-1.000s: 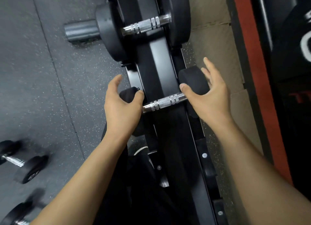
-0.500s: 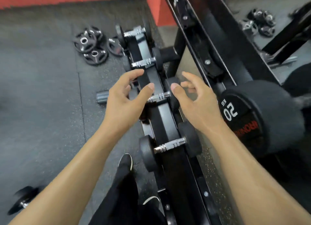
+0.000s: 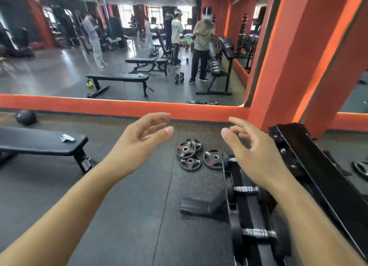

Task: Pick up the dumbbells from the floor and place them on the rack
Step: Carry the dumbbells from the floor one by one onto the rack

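While both hands, left [image 3: 139, 142] and right [image 3: 256, 152], hang half-open and empty, racked dumbbells [image 3: 256, 235] lie below the right wrist on the rack [image 3: 245, 212], handles crosswise. No floor dumbbell shows nearby; right hand nearer the rack.

Empty hands [image 3: 137, 146] [image 3: 256, 156] over dumbbells [image 3: 256, 234], seemingly racked.

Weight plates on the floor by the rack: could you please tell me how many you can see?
4 weight plates: two overlapping at the back, one in front, one on the right beside the rack. Another may lie hidden underneath.
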`<state>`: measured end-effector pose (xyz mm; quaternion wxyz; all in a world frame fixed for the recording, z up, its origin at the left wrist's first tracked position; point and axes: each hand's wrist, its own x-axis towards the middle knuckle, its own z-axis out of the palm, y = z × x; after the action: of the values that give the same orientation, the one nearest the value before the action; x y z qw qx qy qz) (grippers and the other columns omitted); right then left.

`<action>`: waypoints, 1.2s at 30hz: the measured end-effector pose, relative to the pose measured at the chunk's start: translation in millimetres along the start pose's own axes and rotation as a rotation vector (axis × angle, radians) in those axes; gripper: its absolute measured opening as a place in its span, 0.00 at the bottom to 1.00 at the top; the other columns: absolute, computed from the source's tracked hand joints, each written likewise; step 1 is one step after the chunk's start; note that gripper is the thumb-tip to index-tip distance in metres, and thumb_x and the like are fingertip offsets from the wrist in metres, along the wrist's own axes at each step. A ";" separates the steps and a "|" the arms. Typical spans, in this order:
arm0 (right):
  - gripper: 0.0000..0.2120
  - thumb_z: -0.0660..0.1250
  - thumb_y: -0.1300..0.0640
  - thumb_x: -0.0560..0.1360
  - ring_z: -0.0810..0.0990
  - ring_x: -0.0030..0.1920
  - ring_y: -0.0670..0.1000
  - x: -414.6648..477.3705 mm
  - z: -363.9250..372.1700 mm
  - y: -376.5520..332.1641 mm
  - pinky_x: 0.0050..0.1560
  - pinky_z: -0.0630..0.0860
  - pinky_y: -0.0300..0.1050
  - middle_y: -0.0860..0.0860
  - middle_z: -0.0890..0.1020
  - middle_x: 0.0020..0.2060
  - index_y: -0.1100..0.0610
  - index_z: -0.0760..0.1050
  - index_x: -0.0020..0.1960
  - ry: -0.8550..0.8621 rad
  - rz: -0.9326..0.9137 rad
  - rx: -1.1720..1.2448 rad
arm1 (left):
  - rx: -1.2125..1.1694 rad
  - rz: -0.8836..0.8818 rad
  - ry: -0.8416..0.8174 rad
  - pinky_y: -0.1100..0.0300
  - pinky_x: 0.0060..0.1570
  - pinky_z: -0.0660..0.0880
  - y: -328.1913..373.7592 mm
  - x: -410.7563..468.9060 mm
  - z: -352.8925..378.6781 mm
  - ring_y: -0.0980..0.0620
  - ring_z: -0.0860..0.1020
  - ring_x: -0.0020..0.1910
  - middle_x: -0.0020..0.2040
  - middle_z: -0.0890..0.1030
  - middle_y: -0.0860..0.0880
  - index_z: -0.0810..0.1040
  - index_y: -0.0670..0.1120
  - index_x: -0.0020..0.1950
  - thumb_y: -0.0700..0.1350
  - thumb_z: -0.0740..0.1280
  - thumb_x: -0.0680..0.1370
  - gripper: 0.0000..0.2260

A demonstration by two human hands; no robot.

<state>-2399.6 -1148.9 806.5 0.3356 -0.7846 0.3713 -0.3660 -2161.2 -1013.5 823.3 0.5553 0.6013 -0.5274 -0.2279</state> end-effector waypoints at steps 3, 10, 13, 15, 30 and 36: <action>0.33 0.60 0.27 0.73 0.76 0.64 0.38 47.1 50.5 -54.4 0.66 0.71 0.45 0.37 0.81 0.61 0.39 0.73 0.73 -0.033 -0.102 0.017 | 0.025 0.076 0.078 0.73 0.56 0.73 2.7 15.3 -71.2 0.65 0.80 0.61 0.60 0.85 0.61 0.81 0.54 0.63 0.54 0.70 0.75 0.16; 0.33 0.60 0.25 0.71 0.77 0.64 0.42 154.5 199.6 -172.2 0.65 0.73 0.46 0.38 0.81 0.61 0.37 0.73 0.72 -0.080 -0.244 0.081 | 0.123 0.136 0.292 0.56 0.65 0.76 -14.5 56.1 -260.8 0.63 0.82 0.59 0.59 0.85 0.59 0.83 0.57 0.62 0.59 0.70 0.76 0.17; 0.33 0.60 0.25 0.71 0.77 0.65 0.44 190.7 263.0 -215.8 0.68 0.74 0.53 0.38 0.80 0.62 0.37 0.73 0.72 -0.136 -0.290 0.124 | 0.156 0.128 0.373 0.52 0.66 0.76 -26.1 67.7 -326.2 0.65 0.82 0.58 0.59 0.85 0.61 0.82 0.57 0.62 0.56 0.68 0.78 0.14; 0.31 0.60 0.26 0.73 0.76 0.66 0.45 214.3 303.6 -243.0 0.68 0.74 0.54 0.37 0.80 0.62 0.36 0.72 0.72 -0.187 -0.329 0.139 | 0.184 0.127 0.419 0.54 0.65 0.76 -33.9 74.9 -365.1 0.66 0.82 0.58 0.59 0.85 0.63 0.82 0.57 0.63 0.58 0.68 0.77 0.15; 0.25 0.63 0.32 0.78 0.77 0.64 0.45 407.3 672.2 -418.3 0.63 0.72 0.47 0.42 0.81 0.62 0.38 0.73 0.73 -0.598 -0.721 0.313 | 0.400 -0.006 0.971 0.74 0.52 0.74 -134.9 116.2 -650.9 0.70 0.81 0.55 0.54 0.85 0.61 0.82 0.55 0.63 0.53 0.67 0.79 0.13; 0.29 0.62 0.28 0.73 0.79 0.60 0.44 409.5 836.0 -519.0 0.61 0.75 0.45 0.40 0.82 0.57 0.39 0.75 0.71 -0.838 -0.876 0.447 | 0.509 -0.159 1.276 0.70 0.56 0.76 -162.3 73.0 -758.9 0.68 0.80 0.59 0.56 0.84 0.64 0.81 0.61 0.59 0.57 0.67 0.77 0.12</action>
<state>-1349.4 -1016.0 930.3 0.4269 -0.8510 -0.2313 -0.2004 -1421.9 -782.1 910.7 0.5803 0.7662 -0.0891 0.2612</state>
